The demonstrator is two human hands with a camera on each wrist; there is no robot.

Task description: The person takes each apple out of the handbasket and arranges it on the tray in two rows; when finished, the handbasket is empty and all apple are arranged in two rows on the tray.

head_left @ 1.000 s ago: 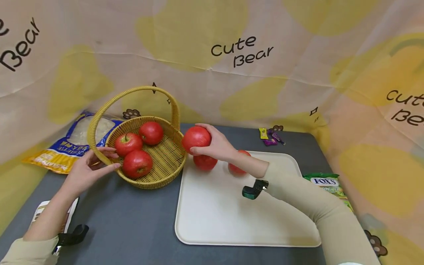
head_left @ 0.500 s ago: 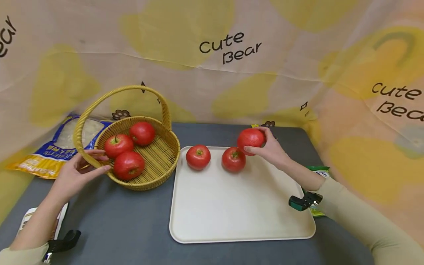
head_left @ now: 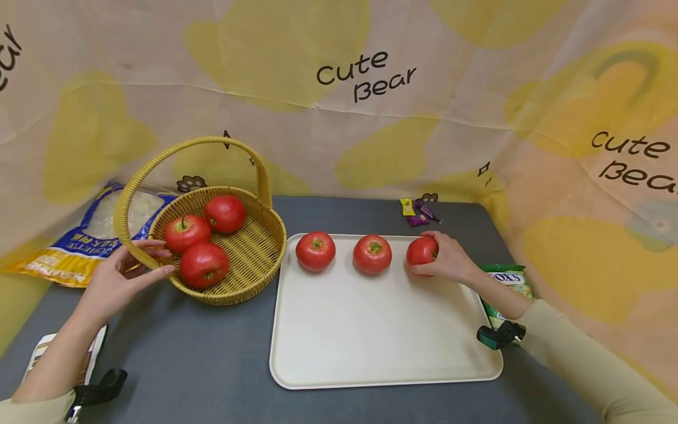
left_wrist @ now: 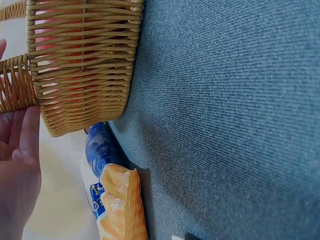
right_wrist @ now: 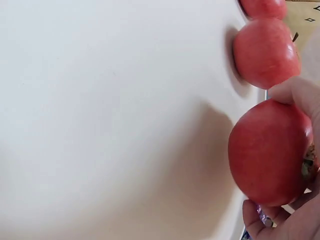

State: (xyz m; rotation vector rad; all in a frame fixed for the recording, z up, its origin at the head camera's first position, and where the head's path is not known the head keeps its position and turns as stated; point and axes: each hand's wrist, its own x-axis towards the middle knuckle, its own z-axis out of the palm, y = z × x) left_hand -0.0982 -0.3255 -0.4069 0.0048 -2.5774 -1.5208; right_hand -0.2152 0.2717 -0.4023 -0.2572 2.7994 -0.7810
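Observation:
My right hand [head_left: 452,262] grips a red apple [head_left: 420,250] at the far right corner of the white tray [head_left: 381,330]. The right wrist view shows that apple [right_wrist: 267,150] between thumb and fingers, close over the tray with a shadow beside it. To its left, two more apples, one in the middle [head_left: 372,254] and one at the far left corner [head_left: 315,251], sit in a row. My left hand [head_left: 113,282] holds the wicker basket [head_left: 259,253] by the foot of its handle [left_wrist: 15,85], thumb and fingers on either side. Three apples [head_left: 203,265] lie inside the basket.
Behind the basket lies a blue and yellow bag [head_left: 79,247]. Small wrapped candies [head_left: 418,213] are beyond the tray, and a green packet [head_left: 508,280] is at its right. A white packet [head_left: 42,353] lies under my left forearm. A printed cloth [head_left: 318,147] hangs behind the table.
My right hand has carried the apple from beside the basket across to the tray's far right corner and lowered it. My left hand stays on the basket handle; the head view has turned slightly right.

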